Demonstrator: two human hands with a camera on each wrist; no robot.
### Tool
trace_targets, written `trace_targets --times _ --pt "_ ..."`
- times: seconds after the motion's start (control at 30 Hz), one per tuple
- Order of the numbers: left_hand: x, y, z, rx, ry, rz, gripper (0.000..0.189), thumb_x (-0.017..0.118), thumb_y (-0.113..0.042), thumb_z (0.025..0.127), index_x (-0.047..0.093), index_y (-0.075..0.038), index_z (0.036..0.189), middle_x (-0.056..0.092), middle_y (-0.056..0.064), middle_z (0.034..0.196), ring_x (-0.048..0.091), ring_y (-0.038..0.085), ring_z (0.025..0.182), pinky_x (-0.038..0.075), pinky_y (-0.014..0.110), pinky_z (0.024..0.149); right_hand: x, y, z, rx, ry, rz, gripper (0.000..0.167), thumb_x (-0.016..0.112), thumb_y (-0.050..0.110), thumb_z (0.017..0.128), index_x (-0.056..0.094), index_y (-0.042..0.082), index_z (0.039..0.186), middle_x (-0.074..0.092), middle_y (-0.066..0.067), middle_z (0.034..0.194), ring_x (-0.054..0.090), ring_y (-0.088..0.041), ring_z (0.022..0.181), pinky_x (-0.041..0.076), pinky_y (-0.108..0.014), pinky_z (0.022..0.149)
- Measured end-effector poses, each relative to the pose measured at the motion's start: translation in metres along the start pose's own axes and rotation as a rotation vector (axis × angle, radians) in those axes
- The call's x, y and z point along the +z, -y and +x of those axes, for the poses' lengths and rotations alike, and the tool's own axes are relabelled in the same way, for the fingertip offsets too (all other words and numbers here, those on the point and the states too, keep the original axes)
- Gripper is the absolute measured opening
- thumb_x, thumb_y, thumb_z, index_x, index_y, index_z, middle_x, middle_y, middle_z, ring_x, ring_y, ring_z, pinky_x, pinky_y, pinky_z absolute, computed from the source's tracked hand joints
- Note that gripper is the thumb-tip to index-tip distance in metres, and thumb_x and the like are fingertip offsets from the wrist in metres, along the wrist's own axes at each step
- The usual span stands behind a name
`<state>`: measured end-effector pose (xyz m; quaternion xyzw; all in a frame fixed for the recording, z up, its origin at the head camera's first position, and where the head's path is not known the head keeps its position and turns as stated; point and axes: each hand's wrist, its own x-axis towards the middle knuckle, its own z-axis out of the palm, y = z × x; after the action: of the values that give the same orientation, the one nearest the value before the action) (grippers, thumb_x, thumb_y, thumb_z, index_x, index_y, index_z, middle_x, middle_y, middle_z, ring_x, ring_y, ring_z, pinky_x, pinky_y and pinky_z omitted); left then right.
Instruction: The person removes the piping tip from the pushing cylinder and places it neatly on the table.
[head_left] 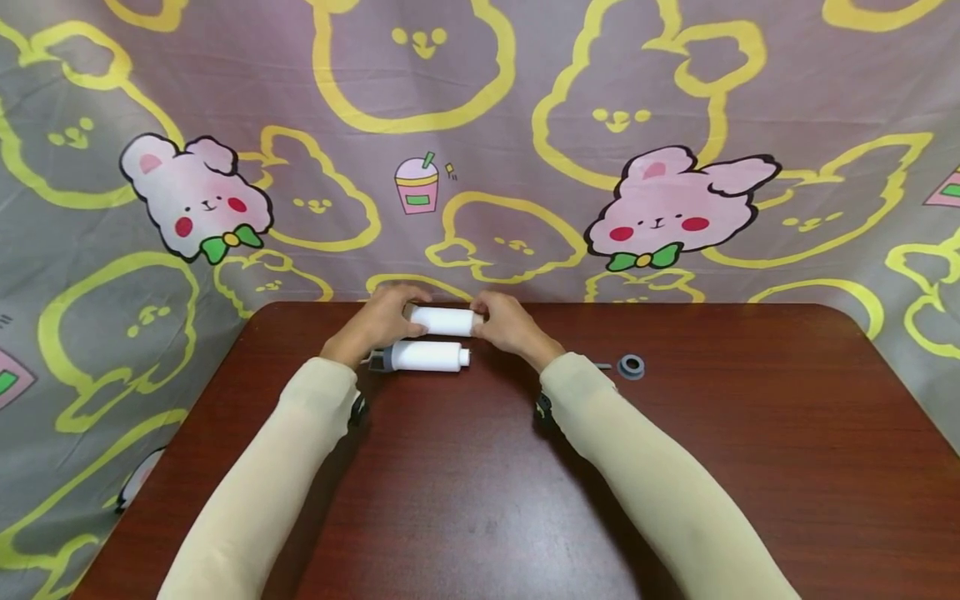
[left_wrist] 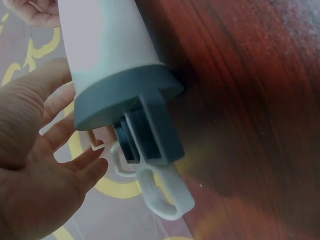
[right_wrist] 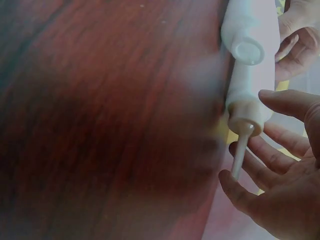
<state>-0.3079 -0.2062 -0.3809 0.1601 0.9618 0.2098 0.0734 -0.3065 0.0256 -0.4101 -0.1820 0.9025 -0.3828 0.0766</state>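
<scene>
Two white cylinders lie side by side toward the back of the table. At the left end of the far cylinder (head_left: 442, 321) is my left hand (head_left: 382, 321), its thumb in front and fingers behind. My right hand (head_left: 510, 321) holds the other end, around a beige collar (right_wrist: 246, 114) with a thin pale rod (right_wrist: 240, 152) sticking out. Closer to me, the near cylinder (head_left: 427, 356) has a dark grey cap (left_wrist: 130, 90) with a bracket and pale loops (left_wrist: 167, 192) at its left end. A small round white knob (right_wrist: 248, 50) forms its right end.
A grey ring (head_left: 632, 377) lies on the brown wooden table (head_left: 480, 483) to the right, with a short grey stem partly behind the right sleeve (head_left: 637, 442). Behind the table's back edge hangs a patterned cloth (head_left: 480, 167).
</scene>
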Motion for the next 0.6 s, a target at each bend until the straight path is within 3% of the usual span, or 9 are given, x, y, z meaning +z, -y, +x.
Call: trace_targets --times 0.1,0.6 --pt "0.0033 0.0009 0.0029 0.002 0.002 0.003 0.051 0.080 -0.012 0.090 0.065 -0.003 0.138 0.063 0.019 0.145 0.053 0.039 0.136 0.041 0.053 0.116 0.0021 -0.0014 0.0012 0.020 -0.004 -0.005 0.035 0.068 0.004 0.093 0.065 -0.002 0.127 0.069 -0.019 0.128 0.064 -0.031 0.115 0.052 -0.043 0.103" --pt "0.0068 0.0034 0.0101 -0.035 0.049 -0.044 0.047 0.080 -0.007 0.089 0.068 -0.007 0.134 0.067 0.017 0.138 0.062 0.033 0.120 0.050 0.050 0.104 0.0066 -0.0076 0.0054 0.070 -0.019 -0.020 0.032 0.067 0.010 0.097 0.065 0.004 0.128 0.068 -0.018 0.134 0.065 -0.033 0.122 0.053 -0.047 0.101"
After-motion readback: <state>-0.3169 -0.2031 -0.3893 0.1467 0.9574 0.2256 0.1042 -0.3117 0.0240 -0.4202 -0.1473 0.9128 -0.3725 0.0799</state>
